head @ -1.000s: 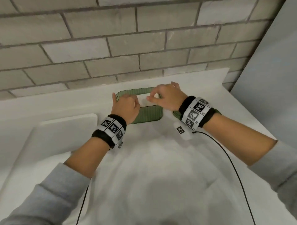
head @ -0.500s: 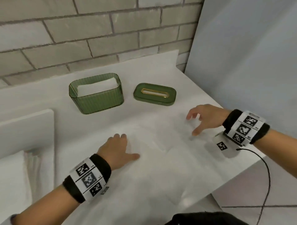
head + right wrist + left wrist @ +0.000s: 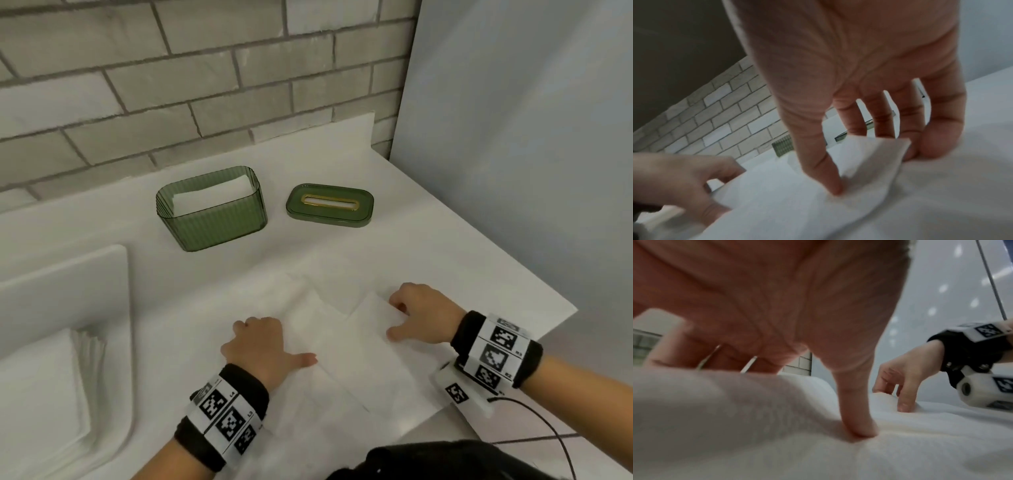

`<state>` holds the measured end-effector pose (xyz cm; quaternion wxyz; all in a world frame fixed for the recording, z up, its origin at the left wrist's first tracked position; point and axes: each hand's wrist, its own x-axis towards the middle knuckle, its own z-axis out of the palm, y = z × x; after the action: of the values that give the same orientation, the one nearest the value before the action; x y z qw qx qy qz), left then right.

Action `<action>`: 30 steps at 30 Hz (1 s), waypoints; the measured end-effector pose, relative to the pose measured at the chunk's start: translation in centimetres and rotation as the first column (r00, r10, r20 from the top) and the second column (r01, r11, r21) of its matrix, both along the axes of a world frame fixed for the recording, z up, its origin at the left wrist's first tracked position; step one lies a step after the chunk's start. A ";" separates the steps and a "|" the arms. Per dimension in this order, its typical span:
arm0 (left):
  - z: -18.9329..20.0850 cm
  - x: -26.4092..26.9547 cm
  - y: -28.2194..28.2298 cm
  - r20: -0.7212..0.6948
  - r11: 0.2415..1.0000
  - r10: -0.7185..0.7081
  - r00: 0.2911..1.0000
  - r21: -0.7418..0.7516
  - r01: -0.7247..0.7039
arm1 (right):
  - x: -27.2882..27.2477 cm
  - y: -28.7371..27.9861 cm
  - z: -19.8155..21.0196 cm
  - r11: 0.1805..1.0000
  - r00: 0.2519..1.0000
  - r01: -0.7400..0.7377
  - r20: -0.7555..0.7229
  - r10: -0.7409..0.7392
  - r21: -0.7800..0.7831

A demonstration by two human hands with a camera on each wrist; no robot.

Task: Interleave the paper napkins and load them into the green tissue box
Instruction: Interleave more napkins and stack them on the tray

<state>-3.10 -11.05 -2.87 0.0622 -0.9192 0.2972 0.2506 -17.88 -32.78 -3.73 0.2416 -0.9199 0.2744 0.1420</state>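
The green tissue box stands open at the back of the white counter, with folded white napkins inside it. Its green lid with a gold-rimmed slot lies just to its right. Near the front edge, white napkins lie spread out and overlapping. My left hand presses down on them, with its thumb pushed into the paper. My right hand holds the right edge of one napkin; the flap stands raised between thumb and curled fingers.
A white tray at the left holds a stack of spare napkins. A grey brick wall runs behind the counter and a pale panel stands at the right. The counter's front right edge is close to my right wrist.
Both hands left the green box and came down to the napkins near the front edge. My left hand settled on the paper. My right hand took a napkin's edge and raised it.
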 end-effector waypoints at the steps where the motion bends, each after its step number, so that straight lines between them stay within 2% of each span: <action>1: 0.0 0.0 0.1 -0.014 1.000 -0.002 1.000 -0.023 0.002 | -0.1 0.5 0.0 1.000 1.000 0.002 0.018 -0.002 0.003; 5: 0.1 0.2 1.0 -0.021 0.988 0.001 1.000 -0.154 -0.004 | -0.5 1.9 -0.2 0.998 0.998 -0.026 0.062 0.022 0.058; 9: 0.0 0.1 2.2 -0.050 0.972 0.000 0.999 -0.234 -0.012 | -0.3 1.7 0.8 0.986 0.983 -0.079 0.178 0.053 0.144; 12: 0.1 0.4 3.2 -0.090 0.927 0.020 0.996 -0.371 -0.052 | -0.4 1.0 3.1 0.950 0.948 -0.074 0.317 -0.028 0.304; 14: 0.7 0.7 3.9 -0.088 0.885 0.031 0.996 -0.461 -0.068 | -0.6 0.8 4.7 0.876 0.902 -0.120 0.420 -0.101 0.468; 17: 1.6 0.9 4.6 -0.091 0.760 0.049 0.995 -0.643 -0.096 | -0.5 1.2 6.6 0.719 0.855 -0.225 0.486 -0.178 0.658; 20: 2.6 1.5 5.0 -0.248 0.587 -0.002 0.969 -0.785 -0.200 | 0.8 2.4 6.5 0.606 0.822 -0.288 0.516 -0.240 0.742; 22: 3.3 1.6 5.0 -0.409 0.458 -0.107 0.906 -0.829 -0.320 | 2.0 3.9 5.8 0.604 0.784 -0.309 0.556 -0.275 0.735; 24: 4.0 1.4 5.2 -0.531 0.355 -0.167 0.831 -0.818 -0.452 | 3.5 5.5 4.9 0.655 0.738 -0.267 0.587 -0.332 0.707; 26: 4.0 1.4 5.2 -0.573 0.303 -0.189 0.798 -0.807 -0.507 | 4.8 6.9 4.3 0.671 0.699 -0.214 0.591 -0.402 0.710; 30: 3.4 1.6 5.1 -0.618 0.240 -0.187 0.764 -0.782 -0.575 | 6.5 8.3 4.0 0.596 0.637 -0.191 0.560 -0.529 0.780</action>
<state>-1.48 -6.00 0.54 -0.6359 -0.6609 0.2611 0.3012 -11.41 -24.44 0.28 0.7214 -0.6528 0.1540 -0.1725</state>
